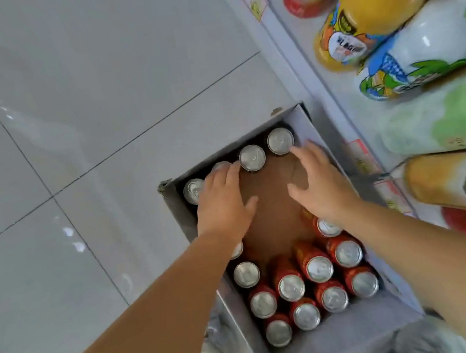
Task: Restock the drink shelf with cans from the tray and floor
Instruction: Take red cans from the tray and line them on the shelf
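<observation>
A cardboard tray [180, 214] lies on the floor beside the shelf, its brown bottom bare in the middle. Several red cans with silver tops stand in it: a row along the far wall, such as one can [252, 157], and a cluster at the near end, such as another can [291, 287]. My left hand [223, 199] reaches into the tray with fingers spread, its fingertips over a far-row can [219, 166]. My right hand [316, 179] hovers open over the tray's right side, fingertips near the far-right can [280, 140]. Neither hand holds anything.
The drink shelf [335, 118] runs along the right, with price tags on its edge and large bottles lying on it: an orange one [367, 14], a white one [425, 57], a green one [453, 119]. Grey floor tiles [64, 110] spread to the left.
</observation>
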`<move>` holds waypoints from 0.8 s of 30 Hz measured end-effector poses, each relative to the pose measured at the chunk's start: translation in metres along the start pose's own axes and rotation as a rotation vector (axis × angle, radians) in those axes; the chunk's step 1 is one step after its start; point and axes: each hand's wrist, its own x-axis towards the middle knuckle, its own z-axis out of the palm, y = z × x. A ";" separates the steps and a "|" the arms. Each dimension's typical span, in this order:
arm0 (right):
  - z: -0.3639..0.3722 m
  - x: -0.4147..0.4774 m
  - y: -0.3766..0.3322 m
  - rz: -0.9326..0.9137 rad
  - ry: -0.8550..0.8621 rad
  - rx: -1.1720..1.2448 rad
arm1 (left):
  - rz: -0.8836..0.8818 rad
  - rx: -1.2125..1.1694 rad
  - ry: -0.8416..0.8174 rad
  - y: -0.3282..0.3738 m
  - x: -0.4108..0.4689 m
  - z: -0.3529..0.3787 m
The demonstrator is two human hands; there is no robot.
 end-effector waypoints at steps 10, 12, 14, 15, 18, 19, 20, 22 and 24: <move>0.053 0.078 0.008 -0.068 0.288 -0.150 | -0.013 0.298 0.363 0.002 0.067 0.072; 0.057 0.082 0.013 -0.079 0.321 -0.183 | 0.004 0.319 0.435 -0.004 0.070 0.080; 0.057 0.083 0.018 -0.099 0.343 -0.206 | 0.054 0.270 0.464 -0.009 0.070 0.083; 0.057 0.082 0.019 -0.120 0.344 -0.222 | 0.086 0.240 0.455 -0.012 0.069 0.082; 0.051 0.072 0.020 -0.151 0.289 -0.154 | 0.166 0.129 0.358 -0.018 0.059 0.070; 0.046 0.065 0.019 -0.154 0.286 -0.090 | 0.181 0.059 0.312 -0.017 0.051 0.063; 0.040 0.055 0.016 -0.150 0.297 -0.015 | 0.187 -0.034 0.272 -0.015 0.041 0.054; 0.021 0.026 0.009 -0.123 0.329 0.134 | 0.183 -0.208 0.220 -0.007 0.014 0.032; -0.002 -0.010 -0.002 -0.115 0.371 0.249 | 0.181 -0.295 0.219 0.002 -0.019 0.008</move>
